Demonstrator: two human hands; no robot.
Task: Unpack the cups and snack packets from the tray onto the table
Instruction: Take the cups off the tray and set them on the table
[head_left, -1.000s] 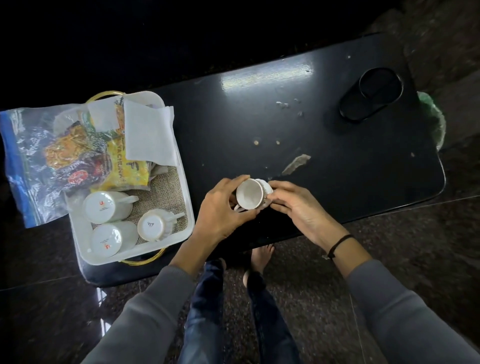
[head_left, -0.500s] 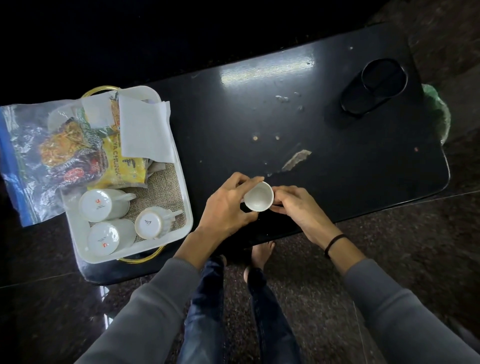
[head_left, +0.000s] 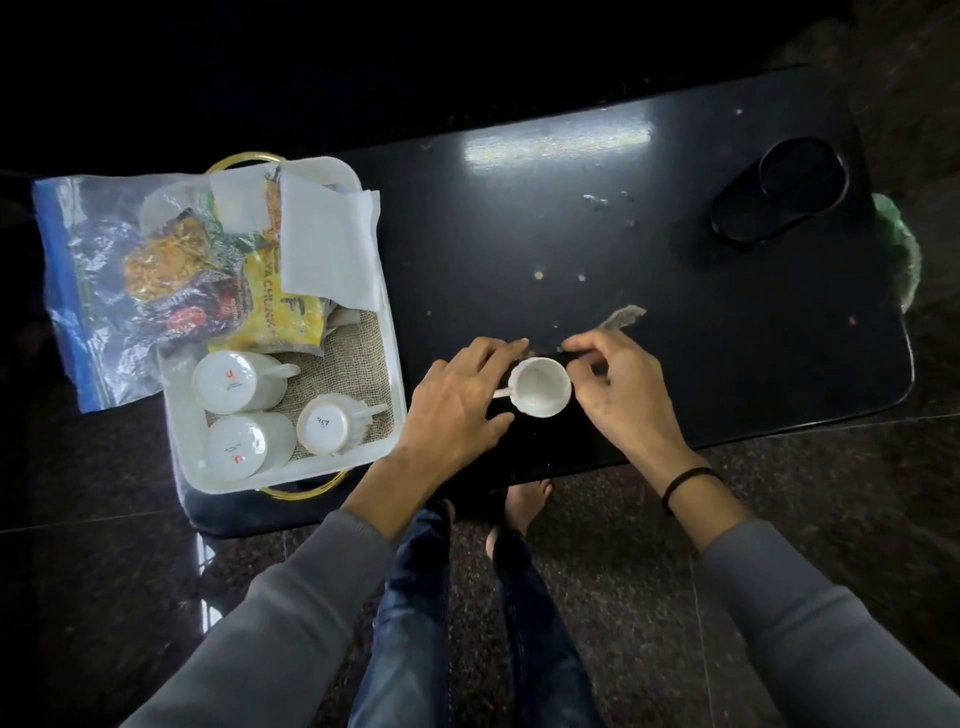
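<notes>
Cup (head_left: 540, 387) number one stands mouth up on the black counter (head_left: 675, 374), in the lower middle of the frame. Its little handle points to the left of the frame.

My left hand (head_left: 462, 400) lies just beside that handle with the fingers spread out flat. It grips nothing. My right hand (head_left: 618, 384) sits on the other side of the cup, with the fingers loose and a bit curled. It is very close to the rim, but I cannot tell if a fingertip touches it.

I think the step now is to let go well. I would lift both hands up, not slide them sideways, so the handle does not get bumped. The cup is near the counter's lower edge, so a knock could tip it off.

Three more cups (head_left: 327, 425) lie bottom up in the white tray (head_left: 291, 470) at the left of the frame, next to the snack packets (head_left: 283, 306). I think the ribbed cup closest to my left hand is the easy one to take next. I would hold it round its body and turn it over.
</notes>
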